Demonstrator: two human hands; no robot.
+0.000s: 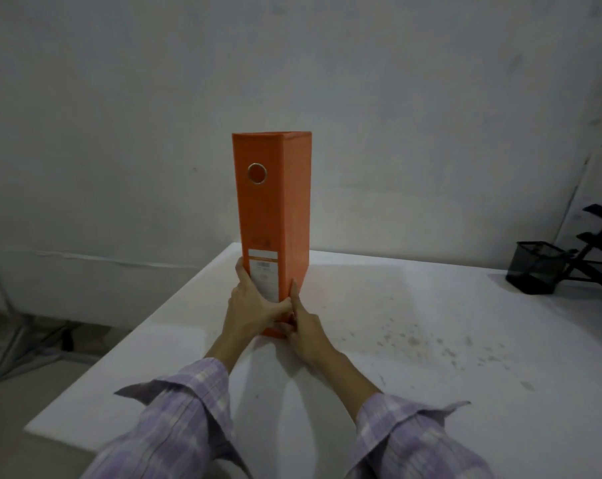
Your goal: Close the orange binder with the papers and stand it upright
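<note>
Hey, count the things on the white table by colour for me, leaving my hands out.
Orange: 1, the binder, standing upright
Black: 2, the mesh pen cup and the tiered rack at the right edge
Total: 3

Plain office, white desk (431, 340), mesh pen holder (534, 271), binder (271, 202)

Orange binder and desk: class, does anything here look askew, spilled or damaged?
The orange binder stands upright and closed, steadied at its base by the left hand and right hand. Only oddity: brownish specks scattered across the white table, right of the binder.
</note>
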